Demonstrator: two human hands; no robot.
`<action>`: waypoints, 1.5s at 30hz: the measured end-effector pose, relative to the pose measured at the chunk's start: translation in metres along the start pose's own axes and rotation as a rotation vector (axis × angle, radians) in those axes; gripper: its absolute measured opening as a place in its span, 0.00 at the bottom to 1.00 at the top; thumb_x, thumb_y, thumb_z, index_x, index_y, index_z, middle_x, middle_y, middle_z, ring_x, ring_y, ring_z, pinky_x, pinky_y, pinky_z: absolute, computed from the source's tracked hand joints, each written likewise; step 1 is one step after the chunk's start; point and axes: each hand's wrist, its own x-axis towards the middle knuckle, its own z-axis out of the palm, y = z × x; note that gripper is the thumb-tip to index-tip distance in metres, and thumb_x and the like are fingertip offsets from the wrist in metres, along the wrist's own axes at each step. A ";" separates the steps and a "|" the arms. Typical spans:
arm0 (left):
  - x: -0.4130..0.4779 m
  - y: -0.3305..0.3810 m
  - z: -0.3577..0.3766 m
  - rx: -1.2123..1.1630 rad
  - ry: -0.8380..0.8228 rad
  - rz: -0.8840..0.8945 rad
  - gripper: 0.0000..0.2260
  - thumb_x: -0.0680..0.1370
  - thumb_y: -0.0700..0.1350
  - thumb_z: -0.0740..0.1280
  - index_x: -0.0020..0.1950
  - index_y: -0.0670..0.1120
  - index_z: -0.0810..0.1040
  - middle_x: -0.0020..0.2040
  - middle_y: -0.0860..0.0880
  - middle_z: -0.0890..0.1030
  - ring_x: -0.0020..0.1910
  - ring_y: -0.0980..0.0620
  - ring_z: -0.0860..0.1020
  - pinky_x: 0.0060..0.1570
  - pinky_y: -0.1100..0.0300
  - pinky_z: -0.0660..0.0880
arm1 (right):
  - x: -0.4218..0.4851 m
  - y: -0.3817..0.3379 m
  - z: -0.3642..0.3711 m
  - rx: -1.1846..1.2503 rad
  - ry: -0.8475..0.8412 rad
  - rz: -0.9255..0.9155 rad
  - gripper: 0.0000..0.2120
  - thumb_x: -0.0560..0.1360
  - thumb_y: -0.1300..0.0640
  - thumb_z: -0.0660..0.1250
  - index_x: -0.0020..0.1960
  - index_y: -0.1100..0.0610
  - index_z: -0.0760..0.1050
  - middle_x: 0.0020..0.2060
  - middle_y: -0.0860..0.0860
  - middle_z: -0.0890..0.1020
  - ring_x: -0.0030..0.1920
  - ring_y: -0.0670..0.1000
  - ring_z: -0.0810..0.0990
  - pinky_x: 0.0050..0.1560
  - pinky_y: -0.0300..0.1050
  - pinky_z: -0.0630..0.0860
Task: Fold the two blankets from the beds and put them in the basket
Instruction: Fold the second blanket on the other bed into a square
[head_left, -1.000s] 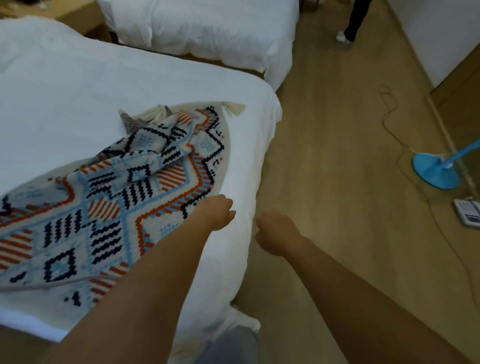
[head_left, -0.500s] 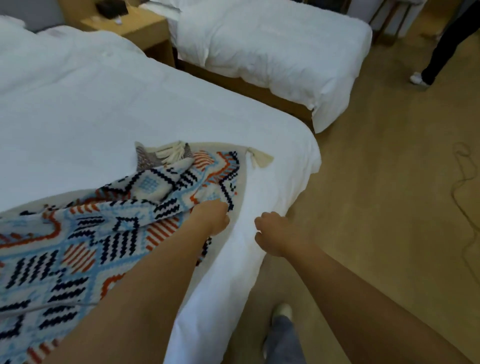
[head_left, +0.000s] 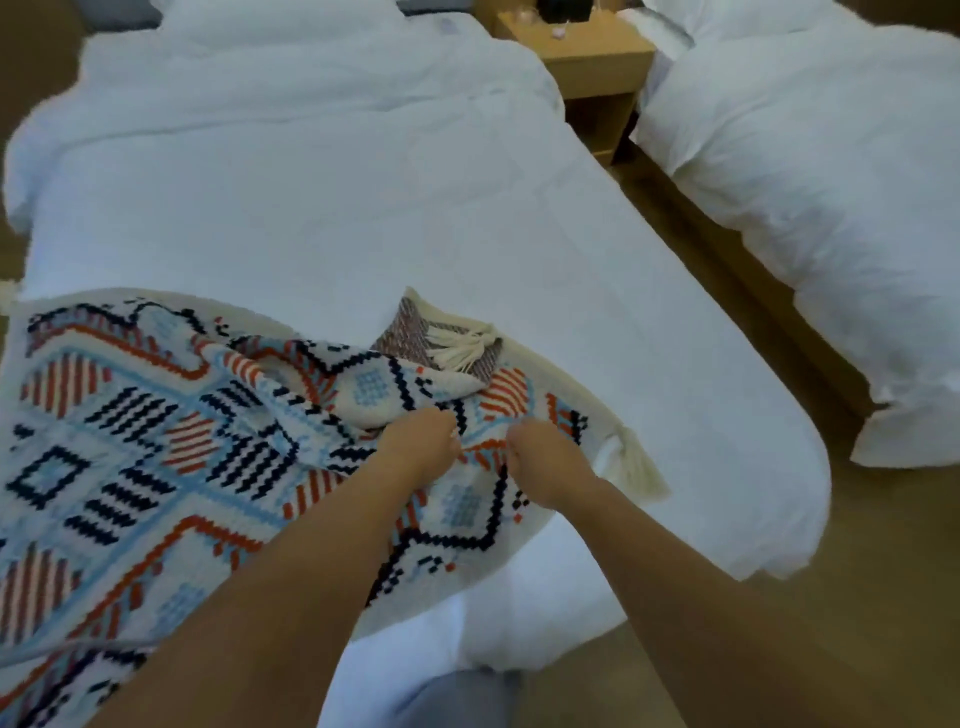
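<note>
At centre frame, left hand (head_left: 423, 447) and right hand (head_left: 545, 470) each grip, clenched, the patterned blanket (head_left: 156, 457) spreading lower left across the bed (head_left: 311, 182).

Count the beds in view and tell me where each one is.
2. The near bed fills the left and centre, with the patterned blanket spread across its foot. The second bed stands at right, beyond the wooden nightstand. Others may lie outside the frame.
</note>
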 end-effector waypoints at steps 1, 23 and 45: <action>0.016 -0.002 0.001 -0.019 0.001 -0.032 0.12 0.80 0.46 0.55 0.37 0.48 0.62 0.36 0.49 0.66 0.32 0.52 0.64 0.34 0.58 0.62 | 0.018 0.011 0.000 -0.004 -0.020 -0.015 0.05 0.79 0.60 0.56 0.46 0.59 0.68 0.48 0.57 0.73 0.49 0.57 0.73 0.43 0.48 0.69; 0.174 0.074 0.111 -0.176 -0.051 -0.270 0.33 0.77 0.57 0.59 0.76 0.49 0.47 0.65 0.43 0.68 0.58 0.44 0.72 0.51 0.51 0.72 | 0.222 0.172 0.113 0.129 -0.088 0.253 0.14 0.79 0.44 0.53 0.47 0.55 0.60 0.43 0.57 0.79 0.37 0.56 0.73 0.37 0.48 0.66; 0.147 0.207 0.178 -0.167 -0.209 -0.202 0.21 0.75 0.53 0.57 0.65 0.46 0.68 0.64 0.44 0.69 0.62 0.44 0.67 0.61 0.49 0.64 | 0.094 0.317 0.107 0.148 -0.220 0.114 0.14 0.76 0.42 0.59 0.47 0.53 0.65 0.40 0.50 0.76 0.39 0.53 0.76 0.35 0.44 0.70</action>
